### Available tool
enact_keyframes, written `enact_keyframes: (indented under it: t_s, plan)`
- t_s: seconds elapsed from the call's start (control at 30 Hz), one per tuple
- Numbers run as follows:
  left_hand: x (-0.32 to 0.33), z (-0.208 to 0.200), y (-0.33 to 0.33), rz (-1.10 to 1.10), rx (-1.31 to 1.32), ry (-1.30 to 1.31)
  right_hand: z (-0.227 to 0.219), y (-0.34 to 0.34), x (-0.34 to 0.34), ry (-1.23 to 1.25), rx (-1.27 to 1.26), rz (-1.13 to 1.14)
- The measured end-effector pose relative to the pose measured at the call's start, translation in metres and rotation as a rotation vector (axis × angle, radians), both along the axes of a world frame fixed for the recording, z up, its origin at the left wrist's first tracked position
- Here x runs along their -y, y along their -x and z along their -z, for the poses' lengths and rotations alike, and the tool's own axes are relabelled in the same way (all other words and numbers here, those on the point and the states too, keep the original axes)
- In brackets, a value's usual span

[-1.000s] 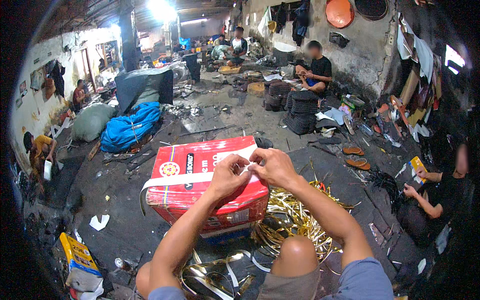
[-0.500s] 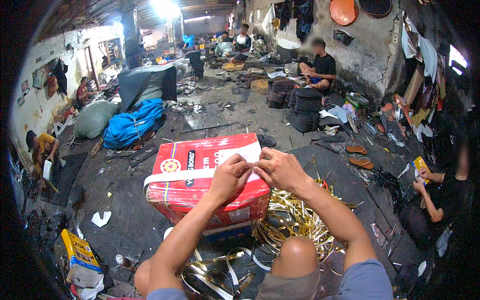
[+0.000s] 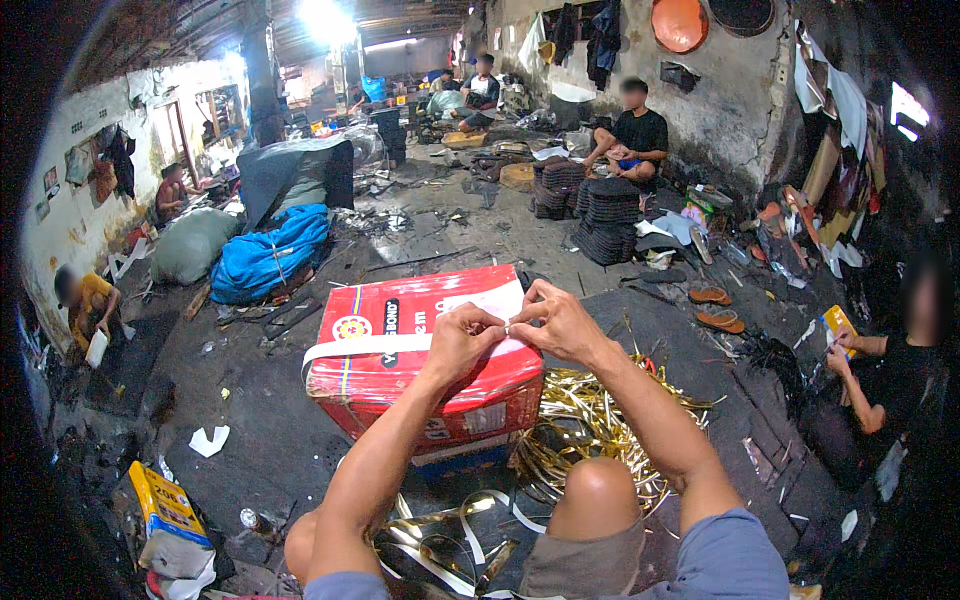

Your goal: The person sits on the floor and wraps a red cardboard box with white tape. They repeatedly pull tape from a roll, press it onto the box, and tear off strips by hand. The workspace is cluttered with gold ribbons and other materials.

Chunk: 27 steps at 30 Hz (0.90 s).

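A red carton (image 3: 400,300) wrapped in clear tape stands before my knees. Across its top runs a flat white strip (image 3: 365,346), which passes over the left edge and leads under my left hand (image 3: 464,338). Thumb and fingers of that hand are pinched together near the carton's right end. My right hand (image 3: 556,322) is pinched too, its fingertips meeting the left ones, wrist arched above the carton. Between the fingertips a small pale bit of the strip shows; the fingers hide most of it. A white sheet (image 3: 495,298) lies on the carton beneath the hands.
Shiny gold strips (image 3: 590,430) lie heaped right of the carton, with loose white strips (image 3: 470,540) near my knees. A yellow packet (image 3: 165,505) is at lower left. A blue bundle (image 3: 270,255) and stacked dark pieces (image 3: 606,220) stand beyond. Several people sit around.
My fingertips have shifted slightly, and a small pale bit now shows between them. My right hand is more arched. The carton appears a little farther right at its left end.
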<state>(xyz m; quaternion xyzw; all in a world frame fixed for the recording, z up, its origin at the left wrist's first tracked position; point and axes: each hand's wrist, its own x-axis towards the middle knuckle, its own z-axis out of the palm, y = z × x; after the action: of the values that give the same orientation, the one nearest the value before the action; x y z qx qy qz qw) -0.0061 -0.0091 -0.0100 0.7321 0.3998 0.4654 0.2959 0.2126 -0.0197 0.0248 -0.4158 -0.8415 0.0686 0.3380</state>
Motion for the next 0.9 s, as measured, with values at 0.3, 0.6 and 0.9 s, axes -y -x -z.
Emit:
enact_keyframes:
  t_s: [0.3,0.6,0.9]
  plan:
    - [-0.006,0.007,-0.004,-0.050,-0.015,-0.036,0.029,0.009,-0.007,0.145,-0.301,0.190]
    - [-0.039,-0.005,0.000,0.076,-0.240,-0.020,0.053,0.016,-0.035,0.328,-0.633,0.161]
    - [-0.028,-0.009,-0.019,0.105,-0.040,-0.085,0.054,0.015,-0.016,0.245,-0.466,0.334]
